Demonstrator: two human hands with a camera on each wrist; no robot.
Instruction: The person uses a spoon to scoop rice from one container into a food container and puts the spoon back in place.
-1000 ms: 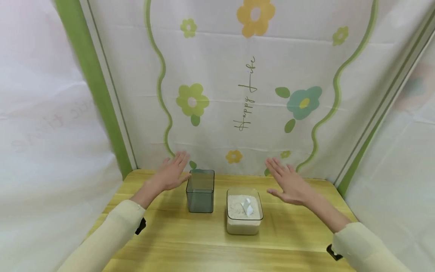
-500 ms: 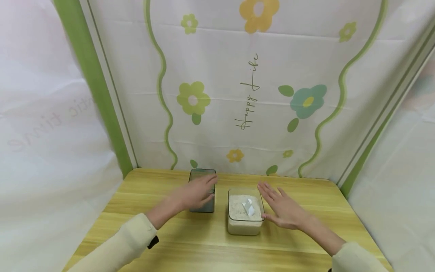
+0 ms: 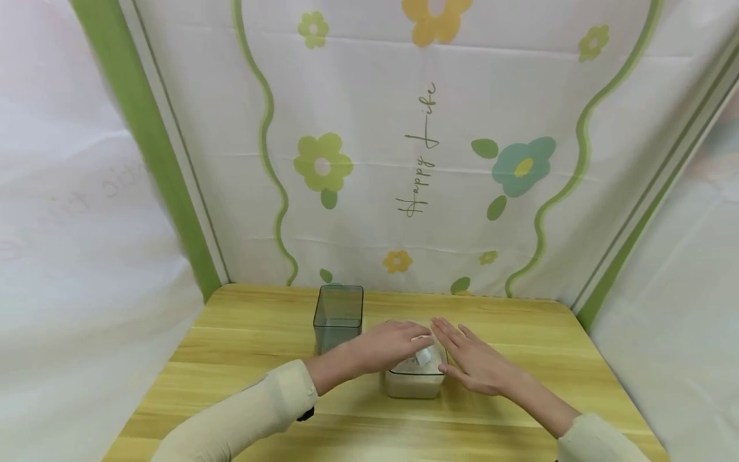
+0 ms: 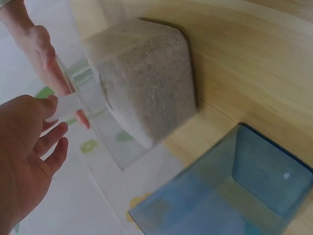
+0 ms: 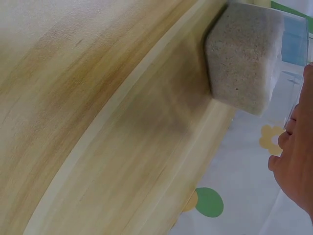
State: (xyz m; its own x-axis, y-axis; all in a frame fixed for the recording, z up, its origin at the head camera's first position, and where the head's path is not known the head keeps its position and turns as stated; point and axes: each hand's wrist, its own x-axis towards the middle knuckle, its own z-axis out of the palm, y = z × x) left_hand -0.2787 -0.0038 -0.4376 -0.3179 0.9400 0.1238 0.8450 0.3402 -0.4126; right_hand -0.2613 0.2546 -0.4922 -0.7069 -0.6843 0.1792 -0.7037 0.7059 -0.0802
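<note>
The left hand (image 3: 391, 343) reaches over the rice box (image 3: 414, 382), fingers pinching the white scoop (image 3: 424, 355) in the middle of the frame, while the right hand (image 3: 476, 362) lies flat beside it

Clear glossy plastic box (image 3: 414, 384), grainy matt filling; tinted plastic bin (image 3: 337, 316); smooth wood table (image 3: 242, 346).
</note>
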